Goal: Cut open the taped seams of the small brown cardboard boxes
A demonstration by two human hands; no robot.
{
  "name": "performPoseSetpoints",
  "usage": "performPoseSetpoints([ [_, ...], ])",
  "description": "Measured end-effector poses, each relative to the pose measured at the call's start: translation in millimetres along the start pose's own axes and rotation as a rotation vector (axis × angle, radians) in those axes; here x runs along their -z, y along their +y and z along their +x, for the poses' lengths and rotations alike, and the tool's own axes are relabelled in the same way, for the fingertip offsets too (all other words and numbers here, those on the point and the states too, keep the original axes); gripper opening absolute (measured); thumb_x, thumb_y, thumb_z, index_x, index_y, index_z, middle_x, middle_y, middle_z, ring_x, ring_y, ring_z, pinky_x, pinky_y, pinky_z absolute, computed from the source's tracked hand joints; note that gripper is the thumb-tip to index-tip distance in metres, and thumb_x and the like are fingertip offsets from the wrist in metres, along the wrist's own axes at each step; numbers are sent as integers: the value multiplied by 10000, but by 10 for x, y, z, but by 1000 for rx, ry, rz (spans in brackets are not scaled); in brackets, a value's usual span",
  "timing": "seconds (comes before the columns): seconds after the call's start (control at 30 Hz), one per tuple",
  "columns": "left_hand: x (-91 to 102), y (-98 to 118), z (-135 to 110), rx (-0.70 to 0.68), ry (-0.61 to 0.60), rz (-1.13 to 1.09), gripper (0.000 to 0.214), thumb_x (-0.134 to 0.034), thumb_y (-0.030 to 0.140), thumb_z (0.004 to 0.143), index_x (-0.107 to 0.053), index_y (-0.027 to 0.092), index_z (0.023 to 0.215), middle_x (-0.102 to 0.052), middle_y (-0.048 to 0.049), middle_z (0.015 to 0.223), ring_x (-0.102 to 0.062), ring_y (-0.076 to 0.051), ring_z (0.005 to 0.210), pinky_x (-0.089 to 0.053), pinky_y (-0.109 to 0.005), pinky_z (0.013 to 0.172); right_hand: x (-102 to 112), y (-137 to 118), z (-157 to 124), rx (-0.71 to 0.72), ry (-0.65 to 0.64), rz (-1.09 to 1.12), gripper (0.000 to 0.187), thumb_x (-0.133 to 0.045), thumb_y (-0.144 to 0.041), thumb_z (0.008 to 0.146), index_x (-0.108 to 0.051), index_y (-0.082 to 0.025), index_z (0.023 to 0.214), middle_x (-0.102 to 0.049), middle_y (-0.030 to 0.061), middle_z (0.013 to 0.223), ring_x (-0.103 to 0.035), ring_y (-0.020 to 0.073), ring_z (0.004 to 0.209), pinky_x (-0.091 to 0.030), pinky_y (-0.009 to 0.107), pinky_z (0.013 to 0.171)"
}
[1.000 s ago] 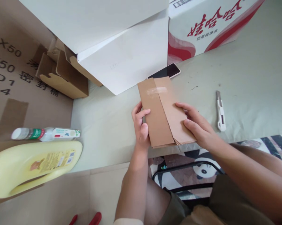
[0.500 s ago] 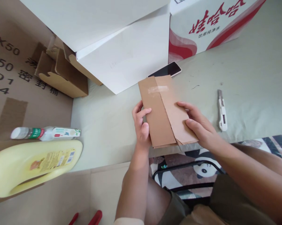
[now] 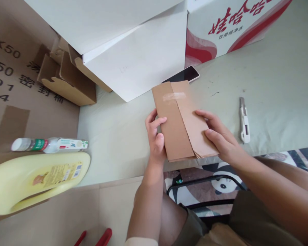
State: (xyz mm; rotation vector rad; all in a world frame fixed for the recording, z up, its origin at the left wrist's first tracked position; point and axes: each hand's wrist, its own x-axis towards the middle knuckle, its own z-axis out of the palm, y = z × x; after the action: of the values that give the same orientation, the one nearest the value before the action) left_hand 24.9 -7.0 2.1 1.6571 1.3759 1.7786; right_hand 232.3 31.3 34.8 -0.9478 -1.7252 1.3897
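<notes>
A flattened brown cardboard box [image 3: 178,119] with a strip of clear tape near its far end lies on the pale green table surface [image 3: 271,85]. My left hand [image 3: 155,140] grips its left edge, fingers curled round the side. My right hand [image 3: 217,135] presses on its right half near the lower corner, fingers closed against the cardboard. A phone [image 3: 182,75] lies just beyond the box's far end, partly hidden by it.
A white utility knife [image 3: 244,121] lies right of my right hand. Large white boxes [image 3: 133,51] and a red-and-white printed carton [image 3: 220,27] stand behind. At left are small brown cartons [image 3: 66,82], a plastic bottle [image 3: 48,144] and a yellow jug [image 3: 36,181].
The view has shifted slightly; the cardboard box and both hands sit a little further right. The grips look the same.
</notes>
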Motion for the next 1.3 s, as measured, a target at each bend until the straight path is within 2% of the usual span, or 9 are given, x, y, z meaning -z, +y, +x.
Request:
performPoseSetpoints([
  [0.33,-4,-4,4,-4,8,11,405,-355,565,977,-578,327,1216,-425,-51,1472,-415,-289,1390,-385,-505,1132,-12,25,-3,14,27,-3,443,-456,-472,973,-490,-379,1405,-528,20,1465,-535,292,1285,-467,489,1066],
  [0.87,-9,9,9,10,13,-29,400,-380,564,966,-595,332,1211,-431,-39,1467,-418,-289,1379,-380,-503,1129,-17,67,-20,0,34,0,460,-447,-481,972,-482,-380,1419,-545,23,1455,-552,293,1273,-448,501,1087],
  [1.1,-20,19,23,-10,17,4,377,-337,525,994,-583,333,1206,-435,-33,1445,-421,-261,1374,-392,-465,1122,-25,72,-29,-2,28,12,457,-431,-481,980,-468,-386,1426,-502,4,1501,-505,294,1331,-421,498,1106],
  [1.3,-25,26,24,-9,28,-8,366,-352,526,994,-588,331,1193,-446,-35,1439,-426,-267,1369,-398,-471,1112,-33,71,-29,4,42,-5,458,-428,-477,979,-466,-397,1428,-514,2,1489,-516,295,1318,-432,500,1092],
])
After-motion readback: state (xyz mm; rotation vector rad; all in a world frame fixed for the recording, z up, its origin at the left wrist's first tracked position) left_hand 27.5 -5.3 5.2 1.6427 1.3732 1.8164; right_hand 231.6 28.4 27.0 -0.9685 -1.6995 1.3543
